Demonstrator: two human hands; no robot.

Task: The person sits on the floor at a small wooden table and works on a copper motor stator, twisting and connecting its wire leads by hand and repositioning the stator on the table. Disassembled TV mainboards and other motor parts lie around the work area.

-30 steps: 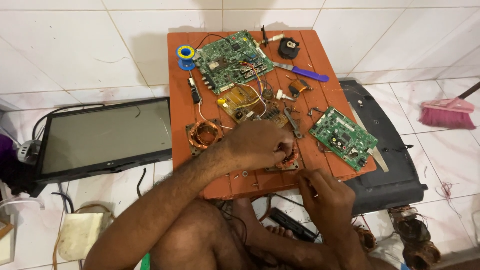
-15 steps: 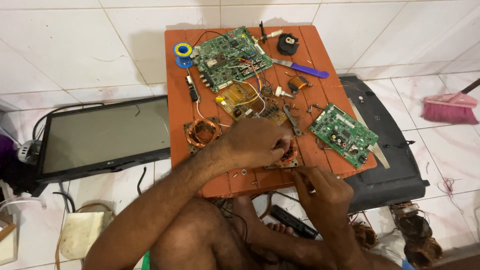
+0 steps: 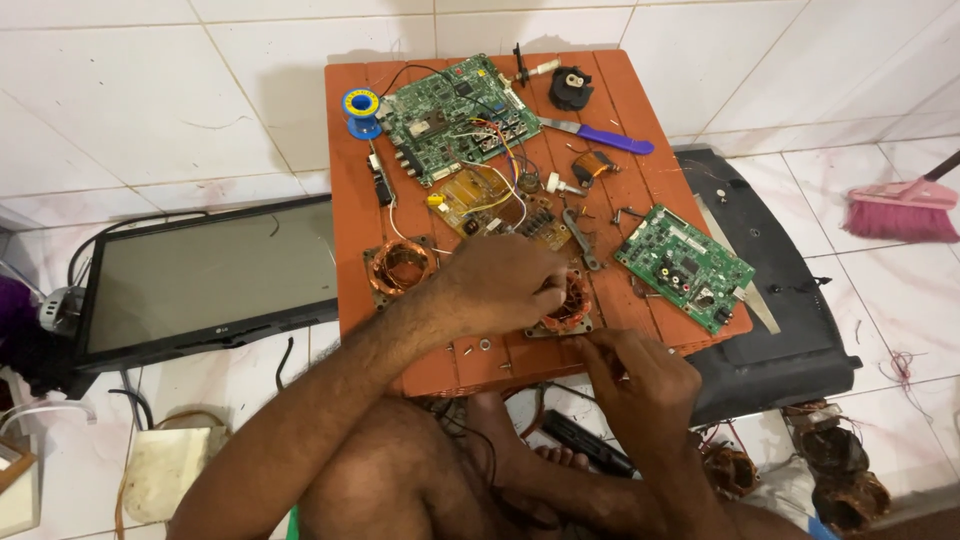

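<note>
White floor tiles fill my view, and on them sits a low orange-brown desk point(image 3: 352, 180) crowded with electronics. My left hand point(image 3: 505, 285) lies over a copper-wound motor coil point(image 3: 568, 305) near the desk's front edge, fingers curled down onto its top so it is pinned in place. My right hand point(image 3: 640, 375) sits just below it at the desk's rim, fingertips pinched together against the coil's lower corner; whether they hold anything small I cannot tell. Just left of the left hand lies a second copper coil point(image 3: 400, 268) in a square frame. Behind it rests a yellow circuit board point(image 3: 478, 198) with coloured wires running to a large green circuit board point(image 3: 450, 115) at the back, beside a blue solder spool point(image 3: 361, 104). A purple-handled tool point(image 3: 610, 138) lies to the right of that board, and a smaller green board point(image 3: 685, 265) hangs over the desk's right edge, above a black television back cover point(image 3: 790, 330). A flat screen point(image 3: 205, 275) lies on the floor to the left, a pink broom point(image 3: 900, 212) far right.
</note>
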